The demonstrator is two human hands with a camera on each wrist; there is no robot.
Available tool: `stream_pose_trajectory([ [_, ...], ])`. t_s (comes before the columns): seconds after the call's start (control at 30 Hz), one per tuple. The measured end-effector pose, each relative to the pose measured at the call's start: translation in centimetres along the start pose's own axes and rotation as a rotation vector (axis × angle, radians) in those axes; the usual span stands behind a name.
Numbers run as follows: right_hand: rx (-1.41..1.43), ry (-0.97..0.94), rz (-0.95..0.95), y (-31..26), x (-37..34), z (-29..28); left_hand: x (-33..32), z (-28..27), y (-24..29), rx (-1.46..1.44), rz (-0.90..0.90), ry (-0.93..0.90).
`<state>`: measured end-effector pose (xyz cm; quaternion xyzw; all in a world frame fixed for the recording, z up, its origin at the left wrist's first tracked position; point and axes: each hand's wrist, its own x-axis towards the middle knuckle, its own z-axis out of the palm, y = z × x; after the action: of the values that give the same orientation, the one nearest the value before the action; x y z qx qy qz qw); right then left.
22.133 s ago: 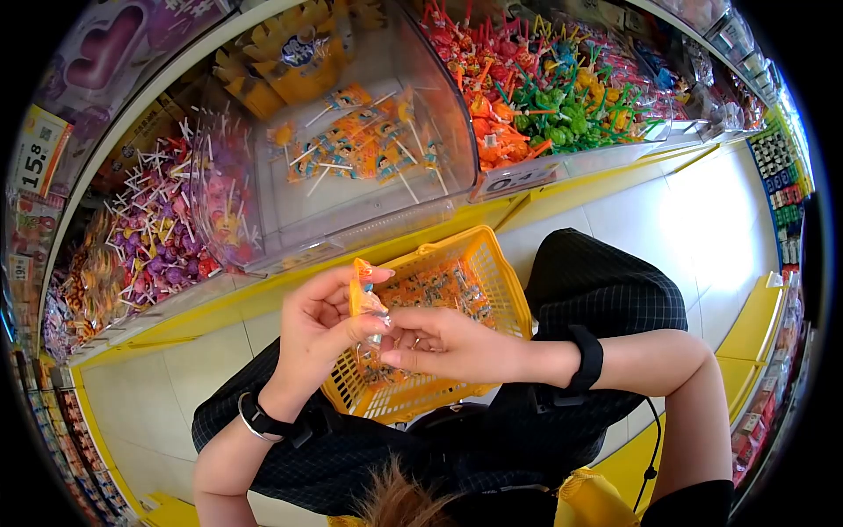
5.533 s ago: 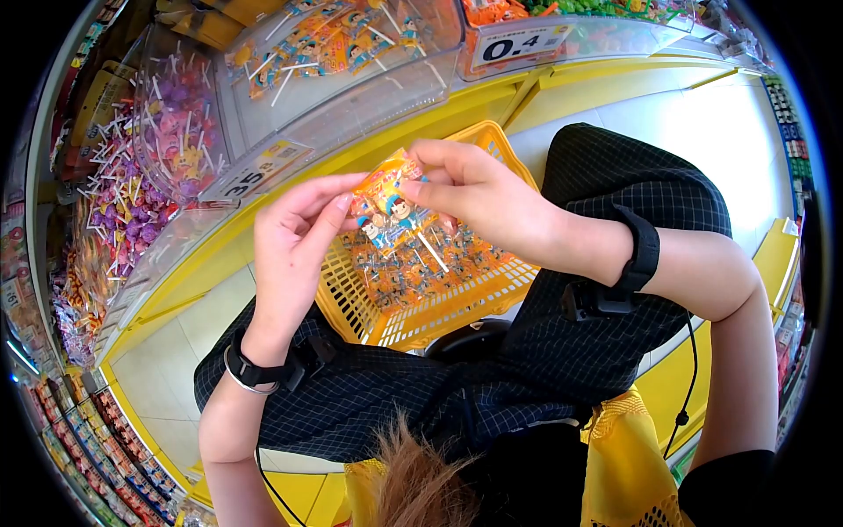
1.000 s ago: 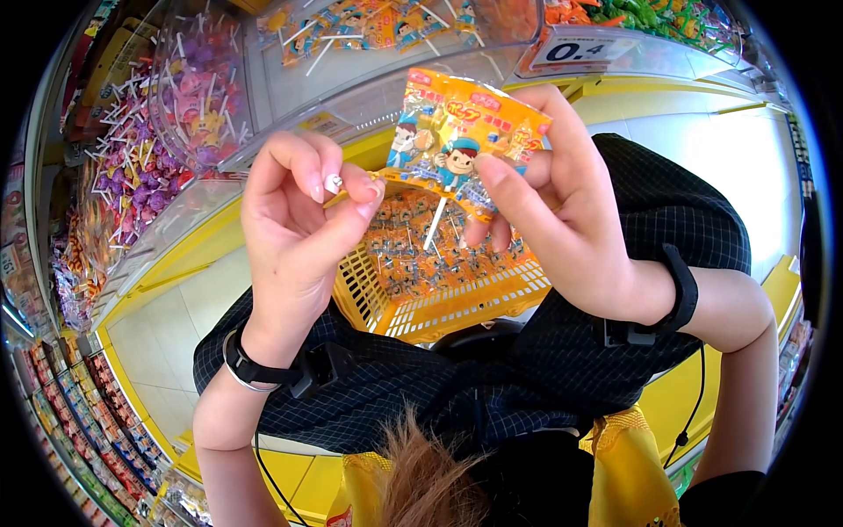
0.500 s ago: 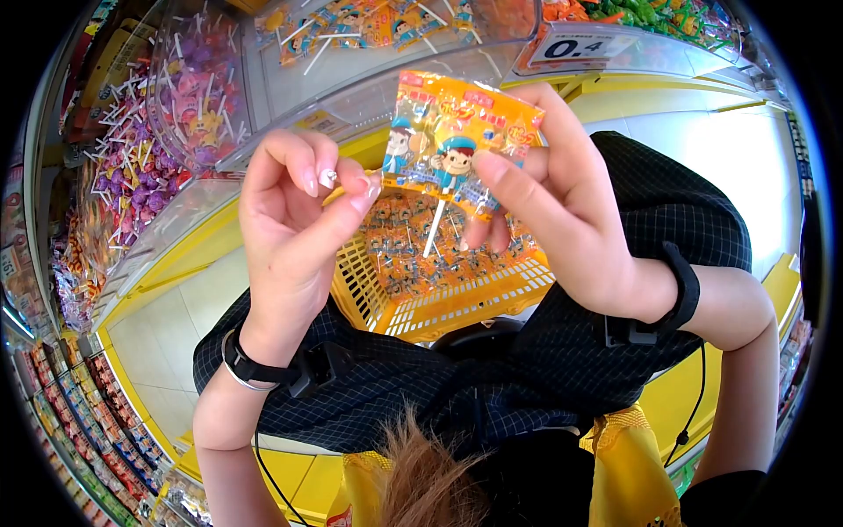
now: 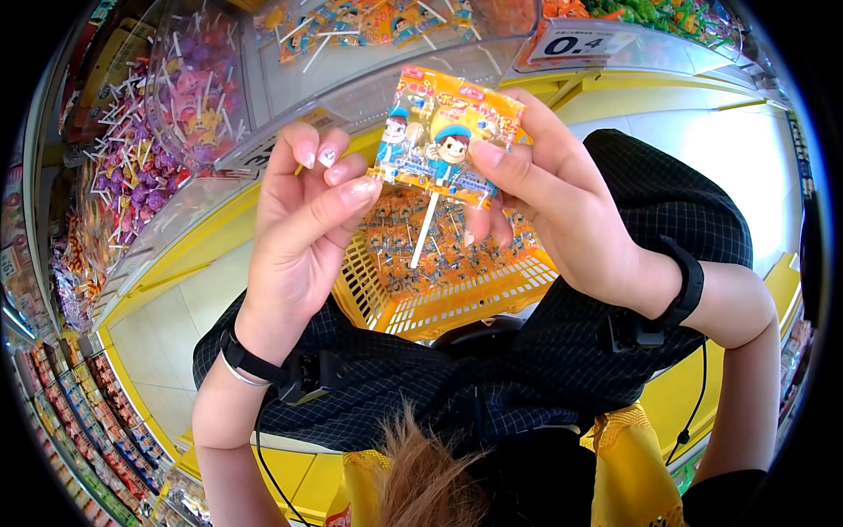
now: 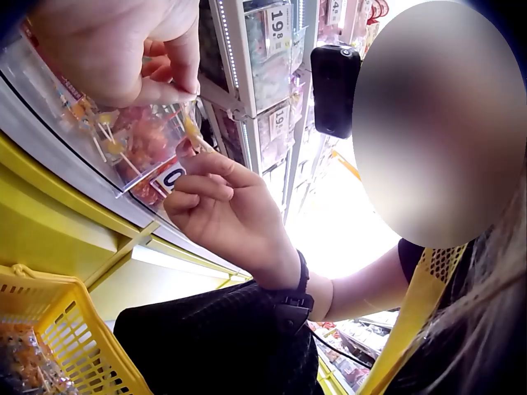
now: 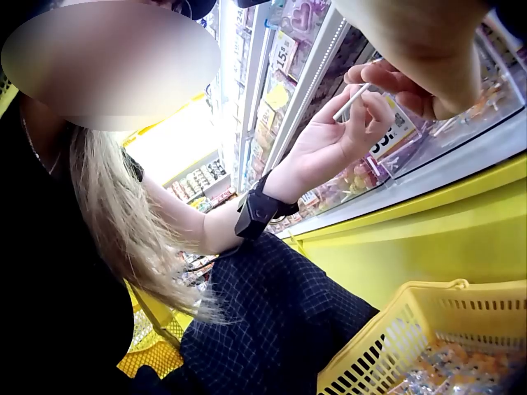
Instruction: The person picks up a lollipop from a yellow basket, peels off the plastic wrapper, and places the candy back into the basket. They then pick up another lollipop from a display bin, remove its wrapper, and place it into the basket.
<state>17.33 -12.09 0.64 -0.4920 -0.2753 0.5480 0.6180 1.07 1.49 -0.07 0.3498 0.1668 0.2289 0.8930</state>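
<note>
An orange lollipop packet (image 5: 443,140) with a cartoon face in a blue cap is held up above the basket, its white stick (image 5: 424,230) pointing down. My right hand (image 5: 571,198) pinches the packet's right side between thumb and fingers. The left hand (image 5: 303,224) pinches its lower left corner with thumb and index finger, the other fingers curled. The left wrist view shows the right hand (image 6: 235,214) at the packet's edge. In the right wrist view the left hand (image 7: 338,148) is beside the white stick (image 7: 352,102).
A yellow basket (image 5: 421,323) with many similar lollipops stands between the knees. Beyond it, a clear bin (image 5: 307,83) holds several orange lollipops, with purple lollipops (image 5: 132,189) to its left. A price sign (image 5: 575,44) is on the shelf front at upper right.
Over the last second the packet has shifted slightly left, its stick slanting more. The left fingers have spread a little. Since the earliest frame, the view has moved and the packet is held up flat.
</note>
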Motion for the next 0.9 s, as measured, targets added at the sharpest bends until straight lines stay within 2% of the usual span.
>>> stream_pose_trajectory([
  [0.57, -0.020, -0.052, -0.007, 0.19, 0.11, 0.04, -0.01, 0.29, 0.09, 0.006, -0.020, 0.045],
  [0.9, -0.060, -0.118, 0.050, -0.05, -0.21, 0.23, -0.01, -0.20, -0.07, 0.027, -0.016, 0.043],
])
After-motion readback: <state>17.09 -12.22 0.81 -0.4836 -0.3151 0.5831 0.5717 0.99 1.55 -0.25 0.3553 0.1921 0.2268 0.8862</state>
